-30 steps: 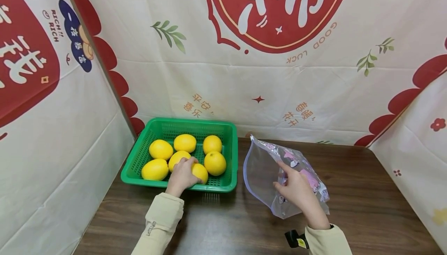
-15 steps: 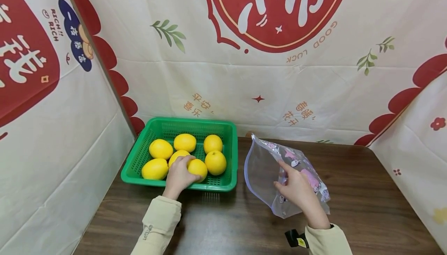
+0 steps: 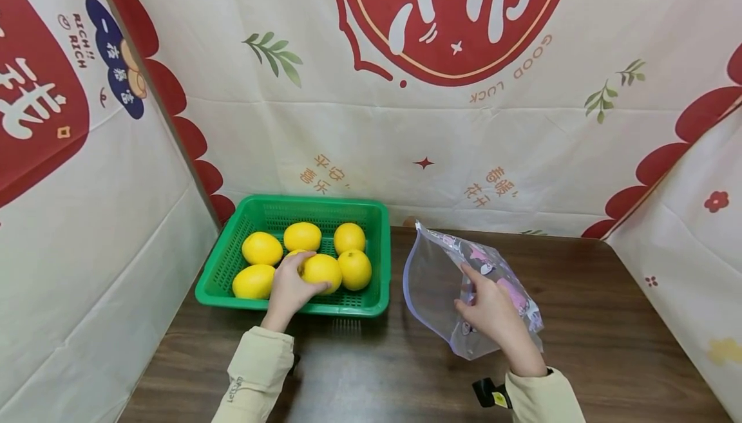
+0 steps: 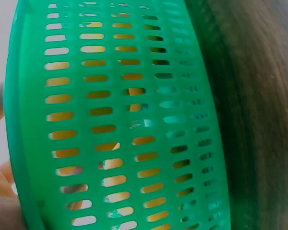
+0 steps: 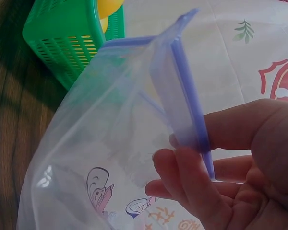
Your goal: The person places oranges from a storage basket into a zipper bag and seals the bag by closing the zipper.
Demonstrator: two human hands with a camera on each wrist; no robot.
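In the head view my left hand (image 3: 288, 286) grips a yellow lemon (image 3: 323, 273) over the front of the green basket (image 3: 379, 236), thumb on its near side and fingers across the top. Another lemon is partly hidden behind that hand. The left wrist view is mostly filled by the basket's slotted wall (image 4: 110, 105), with part of the hand at its left edge. My right hand (image 3: 495, 310) pinches the purple zip edge (image 5: 187, 86) of a clear zip bag (image 3: 510, 284) with pink prints. The bag's mouth gapes toward the basket.
Several more lemons (image 3: 301, 237) lie in the basket. Basket and bag stand side by side on a dark wooden table (image 3: 371, 371). Printed cloth (image 3: 377, 140) walls off the back and both sides.
My left hand has gripped the lemon and drawn it slightly up and left within the basket. The right hand and bag hold nearly still; the head view has shifted slightly.
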